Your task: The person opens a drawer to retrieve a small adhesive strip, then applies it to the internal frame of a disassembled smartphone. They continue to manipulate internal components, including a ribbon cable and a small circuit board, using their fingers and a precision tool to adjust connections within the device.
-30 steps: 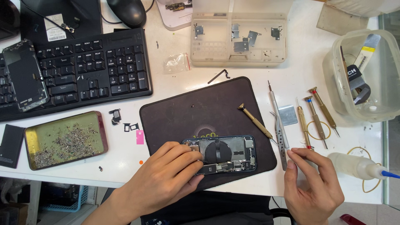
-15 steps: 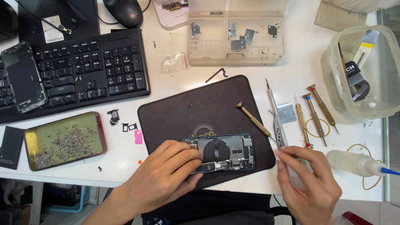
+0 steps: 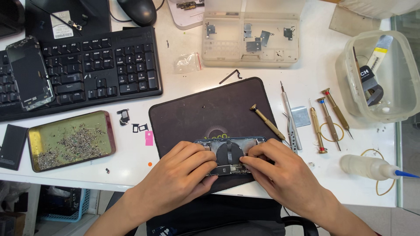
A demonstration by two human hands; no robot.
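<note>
- We have the opened phone (image 3: pixel 229 155) lying on the dark work mat (image 3: pixel 210 113) at the near edge of the white bench (image 3: pixel 183 81), its insides facing up.
- Our left hand (image 3: pixel 183 175) grips the phone's left end, fingers closed on the frame. Our right hand (image 3: pixel 280 172) rests on the right half, fingertips drawn together and pressed onto the internals; whether they pinch a part, we cannot tell.
- Risk, our judgement: the phone sits close to the mat's front edge, so a hard push could slide it off the bench.
- Risk: a finger slipping across the exposed board could bend a connector or flick a small part away.
- Risk: the brass screwdriver (image 3: pixel 267 121) and tweezers (image 3: pixel 292 133) lie just beside the right hand; an elbow sweep could roll them.
- Containers: the green tray (image 3: pixel 70 140) holds a scatter of tiny screws; the clear parts box (image 3: pixel 250 39) holds small metal brackets; the round plastic tub (image 3: pixel 378 76) holds tools and a strip.
</note>
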